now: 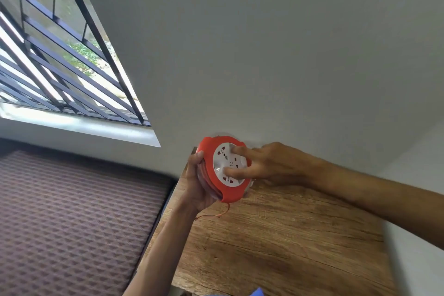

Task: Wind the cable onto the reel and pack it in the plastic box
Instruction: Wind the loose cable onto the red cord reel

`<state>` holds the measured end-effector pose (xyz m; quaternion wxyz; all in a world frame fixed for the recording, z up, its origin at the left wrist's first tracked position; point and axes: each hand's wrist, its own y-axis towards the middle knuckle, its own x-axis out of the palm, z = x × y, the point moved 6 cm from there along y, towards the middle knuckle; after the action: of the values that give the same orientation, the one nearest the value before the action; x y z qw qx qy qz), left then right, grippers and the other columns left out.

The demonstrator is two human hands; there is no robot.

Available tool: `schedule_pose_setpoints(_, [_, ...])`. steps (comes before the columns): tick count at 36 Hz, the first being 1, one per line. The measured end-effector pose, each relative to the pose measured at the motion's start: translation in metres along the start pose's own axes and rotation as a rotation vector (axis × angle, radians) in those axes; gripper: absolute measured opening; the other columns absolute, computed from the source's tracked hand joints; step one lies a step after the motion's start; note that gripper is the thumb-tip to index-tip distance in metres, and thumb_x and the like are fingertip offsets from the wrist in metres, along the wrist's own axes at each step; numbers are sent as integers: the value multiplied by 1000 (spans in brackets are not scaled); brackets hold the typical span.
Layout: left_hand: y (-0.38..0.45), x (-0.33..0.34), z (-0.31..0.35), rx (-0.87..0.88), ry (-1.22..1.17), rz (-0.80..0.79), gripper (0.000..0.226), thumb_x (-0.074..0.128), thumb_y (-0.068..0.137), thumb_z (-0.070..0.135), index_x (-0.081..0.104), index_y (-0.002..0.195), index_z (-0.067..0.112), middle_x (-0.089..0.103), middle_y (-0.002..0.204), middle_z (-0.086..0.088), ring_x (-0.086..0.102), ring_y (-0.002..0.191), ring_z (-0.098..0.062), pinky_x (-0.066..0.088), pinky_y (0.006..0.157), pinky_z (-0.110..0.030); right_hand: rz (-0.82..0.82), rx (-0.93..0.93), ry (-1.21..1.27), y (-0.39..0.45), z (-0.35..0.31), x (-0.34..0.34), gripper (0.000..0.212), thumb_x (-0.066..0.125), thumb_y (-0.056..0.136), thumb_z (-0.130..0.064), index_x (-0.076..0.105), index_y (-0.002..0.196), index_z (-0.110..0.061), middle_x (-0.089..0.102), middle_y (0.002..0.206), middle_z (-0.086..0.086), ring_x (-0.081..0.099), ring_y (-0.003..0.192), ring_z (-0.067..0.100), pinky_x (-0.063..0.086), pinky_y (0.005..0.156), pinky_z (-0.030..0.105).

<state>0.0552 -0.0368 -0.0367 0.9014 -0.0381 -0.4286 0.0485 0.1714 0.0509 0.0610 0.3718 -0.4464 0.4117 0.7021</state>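
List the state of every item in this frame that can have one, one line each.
reel: held upright above the table, socket face toward the camera.
cable: mostly wound, a short orange tail hangs below the reel.
left hand: gripping the reel's rim.
right hand: fingers pressed on the reel's white centre disc.
wooden table: bare where visible.
window: barred; open or shut unclear.

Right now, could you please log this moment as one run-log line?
left hand: grips reel rim | right hand: fingers on white socket face | cable: short tail hanging | box: unseen

Left hand (195, 181) gripping, right hand (269, 163) fingers extended.
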Motion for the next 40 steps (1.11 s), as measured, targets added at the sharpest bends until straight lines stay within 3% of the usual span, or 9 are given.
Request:
schedule_pose_setpoints(5, [0, 4, -2, -54, 42, -28, 106, 90, 73, 70, 61, 156, 12, 66, 146, -28, 69, 124, -50, 54, 99, -76, -14, -25, -34, 6, -1, 1, 49, 39, 112, -47, 36, 159, -32, 64, 133, 21, 73, 78, 31, 65, 56, 39])
schedule_pose_setpoints(9, [2, 12, -3, -58, 69, -62, 97, 87, 77, 69, 66, 152, 11, 68, 144, -25, 69, 124, -47, 53, 102, -74, 33, 44, -59, 7, -3, 5, 56, 50, 107, -50, 54, 152, -18, 76, 100, 19, 69, 58, 30, 59, 48, 37])
schedule_pose_setpoints(12, [5, 17, 0, -9, 89, -58, 100, 89, 77, 65, 62, 153, 7, 64, 143, -29, 67, 123, -48, 54, 101, -73, 184, 500, 188, 13, 6, 0, 66, 71, 90, -64, 72, 128, -9, 79, 84, 11, 73, 61, 29, 60, 56, 35])
schedule_pose_setpoints(16, [9, 16, 2, 74, 40, 27, 112, 93, 70, 64, 56, 155, 1, 63, 140, -31, 64, 122, -46, 51, 105, -60, 163, 1181, 593, 3, 26, 20, 81, 54, 92, -80, 76, 73, -5, 73, 61, 7, 71, 54, 25, 58, 58, 36])
schedule_pose_setpoints(18, [11, 16, 5, 97, 82, 30, 104, 93, 70, 66, 65, 147, 3, 68, 134, -29, 69, 116, -42, 58, 98, -54, 171, 1313, 757, -4, 27, 31, 85, 52, 98, -75, 73, 70, 2, 73, 60, 13, 73, 54, 28, 59, 59, 38])
schedule_pose_setpoints(22, [12, 12, 2, 101, 162, 68, 116, 96, 67, 65, 54, 151, -3, 62, 132, -34, 65, 113, -45, 52, 100, -56, 82, 1400, 948, -8, 19, 52, 79, 48, 105, -67, 74, 67, -2, 72, 52, 6, 57, 30, 9, 48, 52, 25])
schedule_pose_setpoints(26, [9, 7, -2, 137, 195, 90, 120, 96, 67, 68, 52, 152, -5, 65, 129, -31, 70, 109, -42, 64, 88, -53, 21, 1422, 1035, -13, 18, 58, 78, 47, 105, -67, 76, 68, -4, 73, 53, 5, 52, 29, 8, 42, 42, 17])
schedule_pose_setpoints(34, [7, 12, -10, 98, 243, 13, 74, 86, 79, 69, 83, 128, 14, 78, 118, -21, 75, 104, -37, 65, 88, -49, -20, 1466, 1107, -25, 11, 66, 78, 46, 106, -65, 77, 75, -1, 75, 57, 9, 46, 27, 9, 40, 40, 18])
schedule_pose_setpoints(40, [8, 0, -14, 92, 364, 119, 67, 81, 80, 76, 88, 121, 24, 85, 110, -11, 81, 96, -24, 65, 84, -38, -1, 1570, 1264, -32, 6, 78, 73, 47, 110, -55, 74, 67, -3, 75, 60, 15, 36, 26, 12, 30, 33, 18])
